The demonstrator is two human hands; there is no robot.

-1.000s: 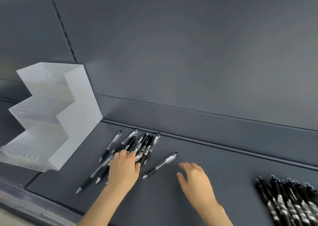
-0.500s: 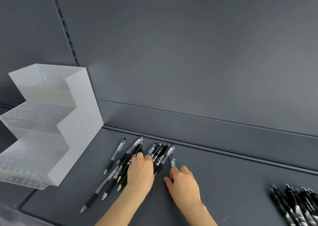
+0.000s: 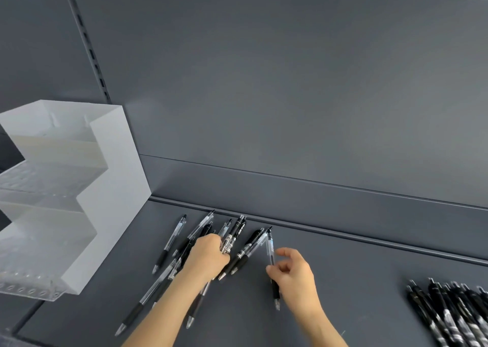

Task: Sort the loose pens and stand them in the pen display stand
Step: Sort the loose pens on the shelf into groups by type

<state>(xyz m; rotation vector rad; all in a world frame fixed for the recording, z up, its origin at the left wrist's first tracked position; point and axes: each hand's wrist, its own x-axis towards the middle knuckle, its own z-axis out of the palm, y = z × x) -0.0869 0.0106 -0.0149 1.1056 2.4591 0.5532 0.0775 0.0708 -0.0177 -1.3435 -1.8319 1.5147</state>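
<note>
A heap of loose black and clear pens (image 3: 239,234) lies on the grey shelf (image 3: 356,280). My left hand (image 3: 208,258) rests in the heap with its fingers curled round several pens. My right hand (image 3: 294,274) pinches one clear pen (image 3: 270,246) between thumb and fingers, tip pointing down toward me. The white stepped pen display stand (image 3: 105,201) sits at the left, its hole rows showing no pens. Two more pens (image 3: 247,251) lie between my hands.
A second batch of black pens (image 3: 454,312) lies at the right edge of the shelf. One clear pen (image 3: 171,241) lies apart, next to the stand. The grey back panel (image 3: 290,95) rises behind the shelf.
My right hand has taken hold of the single clear pen and turned it upright-ish, away from the heap. My left hand has curled tighter into the heap.
</note>
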